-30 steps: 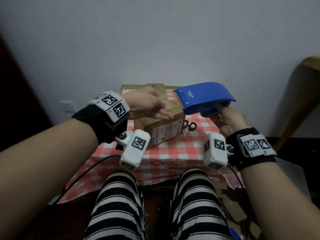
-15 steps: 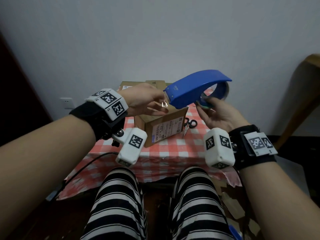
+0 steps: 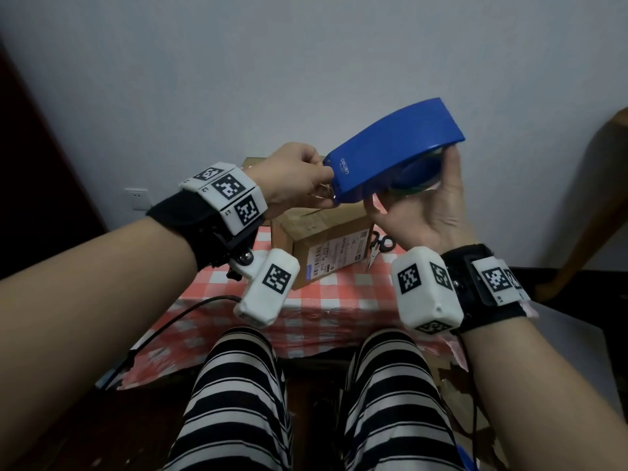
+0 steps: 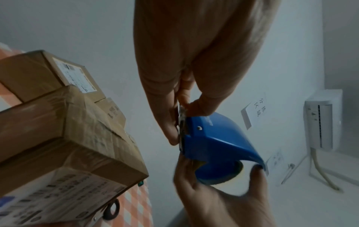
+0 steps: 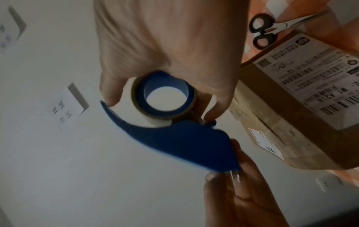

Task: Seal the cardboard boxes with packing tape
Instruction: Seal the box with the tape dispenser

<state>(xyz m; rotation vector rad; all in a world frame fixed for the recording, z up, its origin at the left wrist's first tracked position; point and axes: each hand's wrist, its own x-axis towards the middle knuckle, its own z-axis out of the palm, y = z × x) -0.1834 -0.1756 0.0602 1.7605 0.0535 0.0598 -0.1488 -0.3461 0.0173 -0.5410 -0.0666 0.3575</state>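
Observation:
A blue tape dispenser with a roll of clear tape hangs in the air above the front cardboard box. My right hand grips the dispenser around the roll, fingers over the back and thumb underneath. My left hand pinches the shiny tape end at the dispenser's toothed front edge. The box sits on the red-checked table, its top flaps creased and taped over. A second, labelled box stands behind it.
Black-handled scissors lie on the cloth just right of the front box. A black cable runs off the table's left edge. My striped knees are close under the table's front. A wooden chair stands at the right.
The dispenser has risen and tilted its rear upward. My left hand left the box top and came up to the dispenser's front edge, where it now pinches the tape end.

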